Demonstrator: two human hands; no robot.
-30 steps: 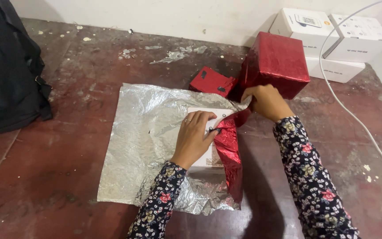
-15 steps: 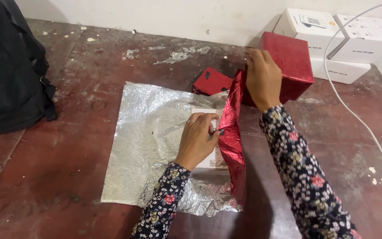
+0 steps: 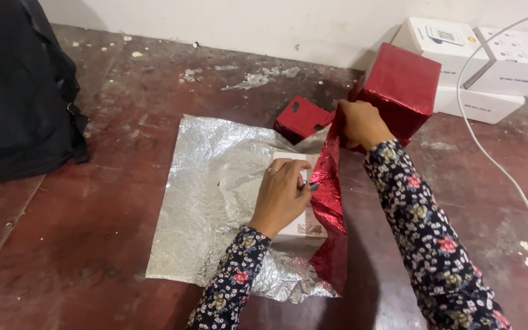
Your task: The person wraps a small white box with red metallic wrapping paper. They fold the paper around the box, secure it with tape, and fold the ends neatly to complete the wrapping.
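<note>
I am pressing my left hand (image 3: 283, 194) flat on the box (image 3: 304, 223), right hand (image 3: 362, 124) pinching the foil (image 3: 328, 183); pulling harder may tear it.

Bench (image 3: 123, 201): worn dark red top, scuffed, with pale flecks near the wall.
Middle: foil sheet (image 3: 209, 201), silver side up, lying flat.
Far side: small red packet (image 3: 300, 117); large red-wrapped box (image 3: 401, 88) beside it.
Far right corner: white boxes (image 3: 490, 67), white cable (image 3: 496, 165).
Left edge: black bag (image 3: 19, 91).
</note>
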